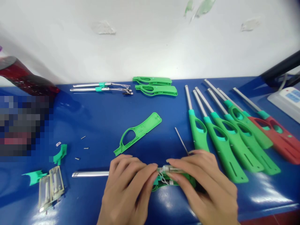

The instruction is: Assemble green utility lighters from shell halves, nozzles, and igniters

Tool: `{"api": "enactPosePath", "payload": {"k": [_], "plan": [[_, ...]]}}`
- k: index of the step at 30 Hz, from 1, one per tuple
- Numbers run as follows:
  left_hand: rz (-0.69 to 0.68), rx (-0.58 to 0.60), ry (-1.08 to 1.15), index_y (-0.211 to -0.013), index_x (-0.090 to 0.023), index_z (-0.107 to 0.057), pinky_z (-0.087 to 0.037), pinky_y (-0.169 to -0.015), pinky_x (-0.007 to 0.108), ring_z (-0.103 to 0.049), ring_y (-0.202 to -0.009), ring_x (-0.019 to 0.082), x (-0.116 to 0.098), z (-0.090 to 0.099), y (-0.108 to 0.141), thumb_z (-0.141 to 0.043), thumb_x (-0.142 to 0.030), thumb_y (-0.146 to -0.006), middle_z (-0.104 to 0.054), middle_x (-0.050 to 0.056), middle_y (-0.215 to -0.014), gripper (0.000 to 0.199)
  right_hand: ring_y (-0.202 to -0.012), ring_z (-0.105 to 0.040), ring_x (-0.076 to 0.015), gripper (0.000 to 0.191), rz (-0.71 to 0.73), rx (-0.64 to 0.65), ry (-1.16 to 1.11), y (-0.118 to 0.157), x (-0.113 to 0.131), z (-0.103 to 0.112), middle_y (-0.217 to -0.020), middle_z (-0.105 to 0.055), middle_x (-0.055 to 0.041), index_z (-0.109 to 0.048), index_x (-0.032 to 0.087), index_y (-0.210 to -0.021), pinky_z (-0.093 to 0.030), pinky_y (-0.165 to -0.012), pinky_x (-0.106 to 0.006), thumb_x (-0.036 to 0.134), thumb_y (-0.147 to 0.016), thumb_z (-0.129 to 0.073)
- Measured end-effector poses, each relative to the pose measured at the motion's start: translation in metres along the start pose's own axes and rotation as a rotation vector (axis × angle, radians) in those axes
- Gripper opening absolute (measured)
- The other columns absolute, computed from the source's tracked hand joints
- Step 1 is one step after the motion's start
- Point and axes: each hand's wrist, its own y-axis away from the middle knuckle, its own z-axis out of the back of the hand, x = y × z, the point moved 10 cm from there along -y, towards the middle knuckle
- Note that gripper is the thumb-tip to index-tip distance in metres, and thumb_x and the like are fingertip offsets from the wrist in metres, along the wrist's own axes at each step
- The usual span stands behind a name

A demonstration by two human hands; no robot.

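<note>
Green below the fingertips, working over an open lighter handle (156,188) with both hands. Gripping the left end of a clear cylinder (172,169) between thumb and index finger of the left hand (128,184), and bending the other fingers over the handle. Pinching the same cylinder farther right with the thumb and fingers of the right hand (208,184), just above thin white wires (163,179). Pointing a metal tube (90,174) out to the left from beneath the left hand. Facing a loose green half-shell (146,127) just beyond the left hand, and farther beyond it two wired metal tubes (89,89) and two green shells (161,90). Having three small screws (86,148), two teal pieces (61,154) and two clear rectangular tanks (56,182) to the left of the left hand, with a bottle (18,73) farther off. Nearly touching a thin metal rod (181,139) with the right hand's fingertips, while having green lighters (225,154) and red lighters (284,140) beyond and right of that hand.
</note>
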Motion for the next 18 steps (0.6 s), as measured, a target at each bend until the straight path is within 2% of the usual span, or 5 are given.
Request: {"api": "enactPosePath", "payload": {"k": [4, 12, 18], "plan": [[0.002, 0.001, 0.023, -0.112, -0.016, -0.072, -0.049, -0.089, 0.036, -0.063, -0.088, 0.016, -0.0010, -0.0013, -0.0013, -0.067, -0.002, -0.097, -0.073, 0.000, -0.092, 0.022, -0.082, -0.067, -0.0136, 0.023, 0.007, 0.003, -0.014, 0.0008, 0.0006, 0.0005, -0.092, -0.073, -0.0013, -0.074, 0.018, -0.112, -0.049, -0.094, -0.040, 0.002, -0.095, -0.070], [0.009, 0.006, 0.047, -0.111, -0.018, -0.071, -0.050, -0.088, 0.036, -0.063, -0.087, 0.016, 0.0003, -0.0006, -0.0002, -0.066, 0.001, -0.096, -0.073, 0.000, -0.092, 0.024, -0.078, -0.066, -0.0127, 0.020, 0.009, 0.050, -0.063, 0.0012, 0.0021, -0.0021, -0.091, -0.075, 0.0008, -0.072, 0.018, -0.113, -0.047, -0.091, -0.039, 0.006, -0.098, -0.068], [0.012, -0.005, 0.049, -0.109, -0.017, -0.071, -0.050, -0.087, 0.034, -0.064, -0.086, 0.015, -0.0019, -0.0003, -0.0035, -0.063, 0.002, -0.096, -0.074, 0.000, -0.092, 0.024, -0.075, -0.064, -0.0123, 0.018, -0.004, 0.037, -0.044, -0.0020, 0.0030, -0.0017, -0.087, -0.073, 0.0017, -0.072, 0.018, -0.109, -0.047, -0.089, -0.039, 0.005, -0.097, -0.067]]}}
